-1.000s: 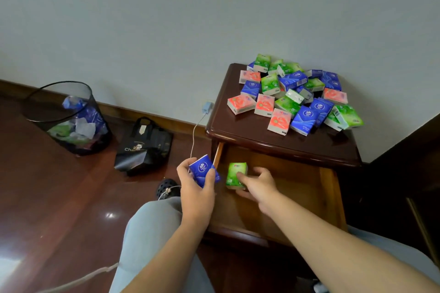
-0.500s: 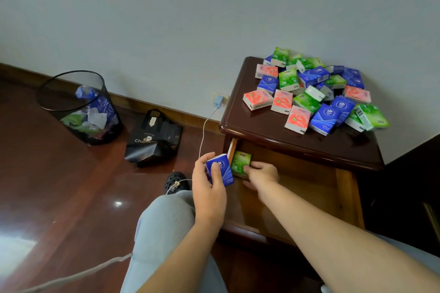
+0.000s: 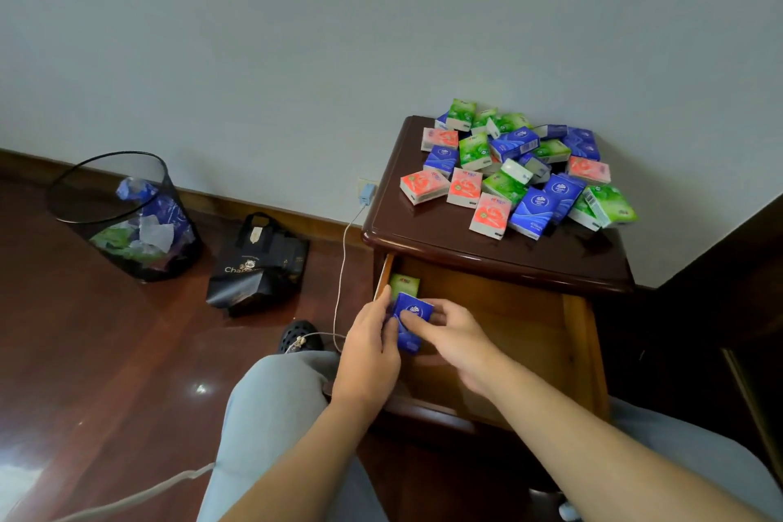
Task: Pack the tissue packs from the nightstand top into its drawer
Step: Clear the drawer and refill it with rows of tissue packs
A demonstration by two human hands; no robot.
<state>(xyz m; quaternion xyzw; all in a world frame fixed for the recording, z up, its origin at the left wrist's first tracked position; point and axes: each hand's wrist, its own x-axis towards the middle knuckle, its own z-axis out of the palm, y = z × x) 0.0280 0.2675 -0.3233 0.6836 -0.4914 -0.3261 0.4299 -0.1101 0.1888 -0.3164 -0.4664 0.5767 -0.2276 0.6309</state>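
nightstand (image 3: 500, 250) stands against the wall, dark wood, its top loaded toward the rear right with a loose pile (image 3: 521, 170) of blue, green and red tissue packs. drawer (image 3: 521, 326) is pulled out below the top; most of its floor shows bare wood. bin (image 3: 127, 216) and black bag (image 3: 258, 263) sit on the floor to the left, well apart from the work.

left hand (image 3: 368, 348) and right hand (image 3: 453, 335) meet over the drawer's left front corner. both hold one blue pack (image 3: 413, 320): left fingers curl round its left edge, right fingers and thumb pinch its right side. green pack (image 3: 404, 284) lies just behind it in the drawer's back left corner, against the side wall.

step in hand: seating the blue pack beside the green one. task appears barely begun, since nearly all packs are on top.

next move calls for lowering the blue pack flush to the green pack and side wall, then letting go with both hands.
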